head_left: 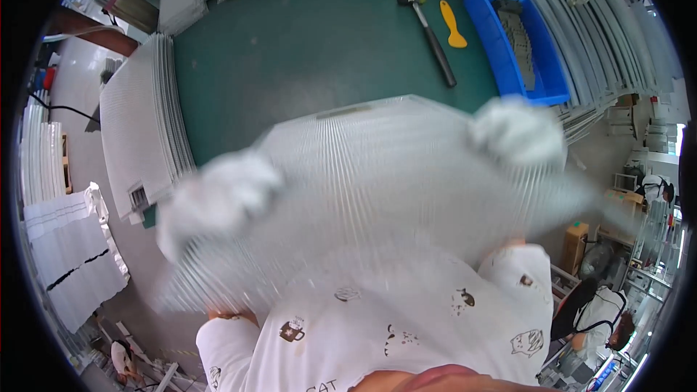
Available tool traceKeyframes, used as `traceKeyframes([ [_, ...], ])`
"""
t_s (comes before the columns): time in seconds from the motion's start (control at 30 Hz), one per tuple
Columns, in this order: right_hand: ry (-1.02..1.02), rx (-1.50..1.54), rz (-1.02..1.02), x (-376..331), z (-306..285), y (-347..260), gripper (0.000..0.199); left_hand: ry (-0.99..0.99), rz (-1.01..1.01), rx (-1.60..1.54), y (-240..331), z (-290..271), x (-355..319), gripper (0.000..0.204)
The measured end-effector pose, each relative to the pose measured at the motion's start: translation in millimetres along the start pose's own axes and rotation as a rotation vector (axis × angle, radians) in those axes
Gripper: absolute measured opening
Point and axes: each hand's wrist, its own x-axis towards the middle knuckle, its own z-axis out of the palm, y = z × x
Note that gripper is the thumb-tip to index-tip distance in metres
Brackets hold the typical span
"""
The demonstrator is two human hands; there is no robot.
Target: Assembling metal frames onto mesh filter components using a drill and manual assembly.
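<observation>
Ribbed grey-white panel, one: spans between left gloved hand and right gloved hand, each closed on an opposite side, presumably to support its width (finger placement too blurred to tell). Mallet and blue bin lie beyond, likely for easy reach.

The sheet looks ribbed — the bin, glossy plastic.
</observation>
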Motion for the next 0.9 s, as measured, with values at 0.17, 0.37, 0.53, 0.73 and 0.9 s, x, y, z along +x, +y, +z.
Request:
traceKeyframes([
  [0.17, -0.084, -0.074, -0.2, -88.1, 31.8, -4.2, 0.016, 0.19, -0.208, 0.575, 18.1, 81.7, 31.6, 0.018],
  [0.37, -0.046, -0.223, -0.114, -93.5, 42.8, -34.5, 0.017, 0.224, -0.29, 0.629, 30.2, 101.3, 23.5, 0.021],
  [0.53, -0.158, 0.062, -0.041, -30.0, 13.5, -9.6, 0.02, 0.901, -0.151, 1.186, 47.5, 104.8, 16.7, 0.049],
  [0.73, 0.207, -0.456, 0.316, 36.9, 40.6, -23.5, 0.011, 0.377, -0.623, 1.736, 35.9, 90.2, 192.2, 0.065],
  [0.9, 0.115, -0.476, 0.529, -6.1, 29.8, -12.1, 0.022, 0.612, -0.092, 1.658, -15.9, 94.4, 199.7, 0.031],
])
